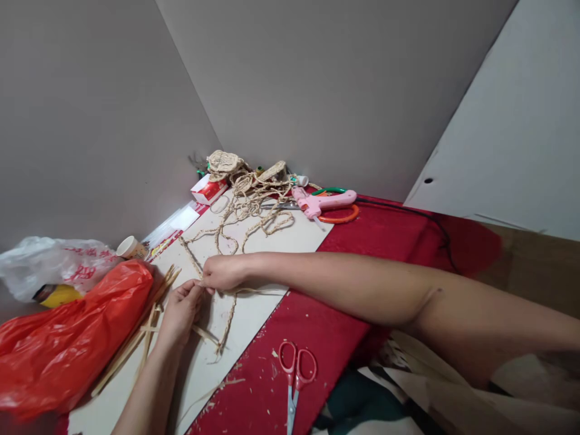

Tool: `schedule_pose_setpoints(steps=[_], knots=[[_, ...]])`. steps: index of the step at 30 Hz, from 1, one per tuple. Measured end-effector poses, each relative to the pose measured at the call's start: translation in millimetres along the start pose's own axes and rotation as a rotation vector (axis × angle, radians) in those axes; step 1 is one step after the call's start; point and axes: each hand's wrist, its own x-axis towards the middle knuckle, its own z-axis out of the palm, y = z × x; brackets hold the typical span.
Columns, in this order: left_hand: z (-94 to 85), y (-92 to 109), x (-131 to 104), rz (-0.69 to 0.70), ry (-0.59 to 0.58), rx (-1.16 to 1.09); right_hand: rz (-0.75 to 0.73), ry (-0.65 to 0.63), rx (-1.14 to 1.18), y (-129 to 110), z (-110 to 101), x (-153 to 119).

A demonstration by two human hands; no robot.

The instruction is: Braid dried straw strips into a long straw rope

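My left hand (pixel 182 309) and my right hand (pixel 223 272) meet over the pale board, fingertips pinched together on a thin straw strand. Most of what lies between the fingers is hidden. A loose end of the pale strand (pixel 258 292) trails out to the right, below my right forearm. Beneath and beside the hands runs a braided straw cord (pixel 229 320), bent to a corner near the lower end. Its upper stretch (pixel 190 254) slants away past my right hand. Flat straw strips (pixel 147 329) lie to the left of my left wrist.
Coiled straw braid (pixel 249 190) heaps at the back, beside a pink glue gun (pixel 312 202) on orange-handled scissors (pixel 347 214). Red-handled scissors (pixel 296 374) lie on the red cloth (pixel 272 338). A red plastic bag (pixel 81 344) and paper cup (pixel 131 248) stand left. Grey panels enclose the back.
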Motion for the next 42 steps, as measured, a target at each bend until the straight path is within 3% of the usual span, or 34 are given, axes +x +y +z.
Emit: schedule_pose_setpoints(steps=[3,5,8,13,18,21,23,25,26,27,28,31,33,42], knots=[[-2.5,-3.7,0.6,0.020,-0.022,-0.044,0.094,-0.029,0.302,-0.7,16.7,4.8],[-3.2,-5.5,0.5,0.021,-0.018,-0.069,0.126,-0.015,0.333,-3.0,24.1,4.8],[-2.8,-6.6,0.0,0.021,-0.009,-0.102,0.137,0.021,0.150,-9.3,27.4,-0.6],[-2.7,-6.8,0.0,0.026,-0.017,-0.135,0.068,0.216,-0.284,-18.6,29.1,-9.8],[-3.1,-6.1,-0.8,0.037,-0.042,-0.178,-0.062,0.081,-0.498,-21.4,27.1,-18.9],[-2.0,-4.6,-2.4,0.050,-0.047,-0.208,-0.209,-0.020,-0.388,-18.5,14.7,-21.9],[-1.2,-2.8,-4.1,0.055,-0.049,-0.223,-0.225,0.140,-0.221,-13.9,3.7,-19.7],[-0.9,-1.1,-5.9,0.049,-0.058,-0.232,-0.166,0.433,-0.101,-7.8,-4.8,-13.7],[-1.2,-0.5,-6.8,0.046,-0.065,-0.237,-0.122,0.520,-0.050,-4.6,-6.9,-9.8],[-1.7,-0.2,-7.5,0.045,-0.074,-0.243,-0.078,0.527,0.014,-1.8,-7.1,-5.5],[-2.6,-0.4,-7.9,0.047,-0.085,-0.248,-0.035,0.460,0.102,0.5,-5.5,-1.1],[-5.9,-3.0,-7.5,0.057,-0.110,-0.241,0.097,0.045,0.428,4.1,5.6,11.1],[-7.8,-5.6,-6.3,0.063,-0.116,-0.221,0.168,-0.124,0.542,5.7,11.5,17.2],[-10.7,-5.7,-4.8,0.044,-0.171,-0.094,0.156,-0.325,0.547,22.2,0.4,24.6]])
